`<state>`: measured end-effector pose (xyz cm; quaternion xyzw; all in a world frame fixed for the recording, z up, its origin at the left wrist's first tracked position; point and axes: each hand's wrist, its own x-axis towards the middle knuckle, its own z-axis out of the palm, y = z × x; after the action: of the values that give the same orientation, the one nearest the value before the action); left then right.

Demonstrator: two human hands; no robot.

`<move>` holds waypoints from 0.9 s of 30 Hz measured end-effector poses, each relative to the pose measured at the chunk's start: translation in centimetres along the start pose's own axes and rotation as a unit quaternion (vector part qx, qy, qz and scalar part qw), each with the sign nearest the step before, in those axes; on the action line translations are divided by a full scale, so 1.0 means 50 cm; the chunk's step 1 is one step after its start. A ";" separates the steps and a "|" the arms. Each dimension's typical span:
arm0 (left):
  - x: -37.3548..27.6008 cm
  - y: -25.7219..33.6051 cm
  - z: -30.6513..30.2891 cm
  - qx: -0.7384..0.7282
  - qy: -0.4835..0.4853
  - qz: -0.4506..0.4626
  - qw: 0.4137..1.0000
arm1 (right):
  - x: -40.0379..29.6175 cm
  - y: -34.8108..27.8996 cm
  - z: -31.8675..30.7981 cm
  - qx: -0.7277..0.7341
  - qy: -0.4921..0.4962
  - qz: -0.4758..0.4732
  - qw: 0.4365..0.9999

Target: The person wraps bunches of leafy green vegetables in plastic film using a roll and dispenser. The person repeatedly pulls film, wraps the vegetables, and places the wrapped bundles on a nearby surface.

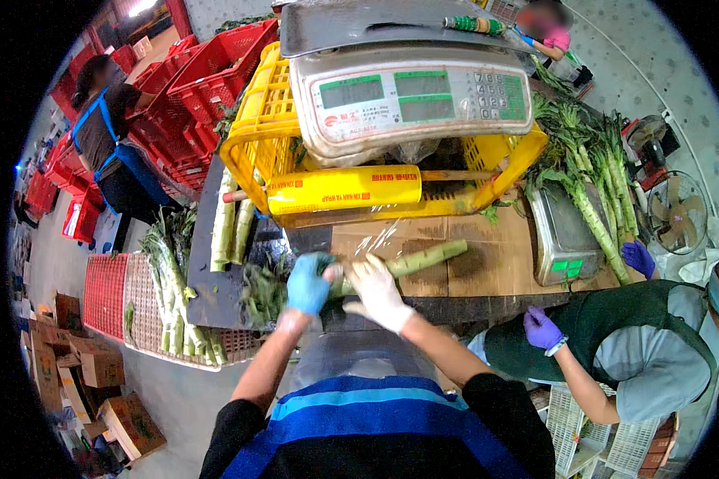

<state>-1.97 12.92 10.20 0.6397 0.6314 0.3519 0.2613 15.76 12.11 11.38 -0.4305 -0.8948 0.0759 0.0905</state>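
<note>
My left hand, in a blue glove, is closed around the leafy end of a stem lettuce stalk. Beside it my right hand, in a white glove, lies over the same stalk with its fingers partly spread; its exact grip is unclear. The bare stem slants up to the right across brown cardboard. The dark leaves at the other end look blurred. Just beyond my hands, a roll of yellow-printed cling film hangs on a wooden rod, with clear film below it.
A scale rests on a yellow crate. More stalks lie left, others on a pale crate, others on a second scale at right. A co-worker's purple-gloved hand is close on the right.
</note>
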 end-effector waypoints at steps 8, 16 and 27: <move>0.168 -0.055 0.073 0.253 -0.299 0.005 0.920 | 0.089 0.032 0.023 -0.024 -0.059 0.066 0.996; 0.131 -0.082 0.079 0.293 -0.297 -0.036 0.908 | -0.080 -0.235 0.065 0.140 -0.298 -0.072 0.941; -0.211 0.059 -0.222 -0.436 -0.353 -0.162 0.812 | 0.066 -0.104 -0.084 0.240 -0.128 0.022 0.962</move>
<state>-8.33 1.06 18.09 0.4274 0.3704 0.2926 0.7711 10.77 11.71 16.89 -0.4025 -0.8446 0.3452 0.0739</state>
